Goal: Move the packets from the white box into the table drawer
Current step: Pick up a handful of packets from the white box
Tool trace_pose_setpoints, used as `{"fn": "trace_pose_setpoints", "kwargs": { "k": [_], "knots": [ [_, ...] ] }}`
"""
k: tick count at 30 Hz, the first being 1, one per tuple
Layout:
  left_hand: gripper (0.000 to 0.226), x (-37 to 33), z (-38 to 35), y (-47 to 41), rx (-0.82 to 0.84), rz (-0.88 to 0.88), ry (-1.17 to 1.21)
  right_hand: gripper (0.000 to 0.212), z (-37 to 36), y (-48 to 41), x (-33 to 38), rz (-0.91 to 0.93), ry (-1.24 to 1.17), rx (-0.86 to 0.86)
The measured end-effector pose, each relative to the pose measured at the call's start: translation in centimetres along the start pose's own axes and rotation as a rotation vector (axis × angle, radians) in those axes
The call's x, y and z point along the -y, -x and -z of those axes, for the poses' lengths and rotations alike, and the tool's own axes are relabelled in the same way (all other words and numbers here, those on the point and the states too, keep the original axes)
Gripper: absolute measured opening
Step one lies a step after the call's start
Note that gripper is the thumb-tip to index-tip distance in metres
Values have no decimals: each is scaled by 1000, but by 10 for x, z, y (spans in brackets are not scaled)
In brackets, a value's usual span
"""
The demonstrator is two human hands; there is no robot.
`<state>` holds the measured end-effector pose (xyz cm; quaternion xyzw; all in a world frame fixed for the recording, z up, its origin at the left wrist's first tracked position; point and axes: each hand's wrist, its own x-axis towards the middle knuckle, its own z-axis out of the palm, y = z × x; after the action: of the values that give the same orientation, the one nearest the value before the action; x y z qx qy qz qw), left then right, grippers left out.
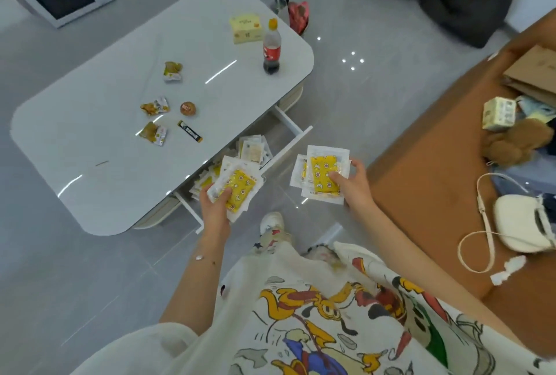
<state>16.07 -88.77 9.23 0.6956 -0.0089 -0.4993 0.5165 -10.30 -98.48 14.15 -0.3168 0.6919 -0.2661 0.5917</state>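
My left hand (214, 209) grips a small stack of white packets with yellow printed centres (239, 186), held just above the open table drawer (296, 129). More packets (251, 149) lie inside the drawer. My right hand (350, 182) holds a second stack of the same packets (323, 170) to the right of the drawer, over the floor. The white box is not in view.
The white table (105, 134) carries several snack packets (153, 107), a stick sachet (190, 131), a cola bottle (272, 48) and a yellow tissue box (246, 28). An orange sofa (421, 179) with a cream bag (523, 224) stands at right.
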Motion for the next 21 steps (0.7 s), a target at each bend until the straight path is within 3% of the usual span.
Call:
{"fn": "trace_pose_setpoints", "kwargs": {
  "k": [7, 13, 21],
  "knots": [
    [48, 3, -1, -96, -178, 107, -36, 56, -68, -105, 18, -99, 81, 62],
    [38, 70, -19, -206, -427, 262, 32, 46, -152, -258, -42, -147, 243, 165],
    [36, 159, -51, -346, -413, 339, 320, 44, -193, -452, -119, -147, 229, 119]
  ]
}}
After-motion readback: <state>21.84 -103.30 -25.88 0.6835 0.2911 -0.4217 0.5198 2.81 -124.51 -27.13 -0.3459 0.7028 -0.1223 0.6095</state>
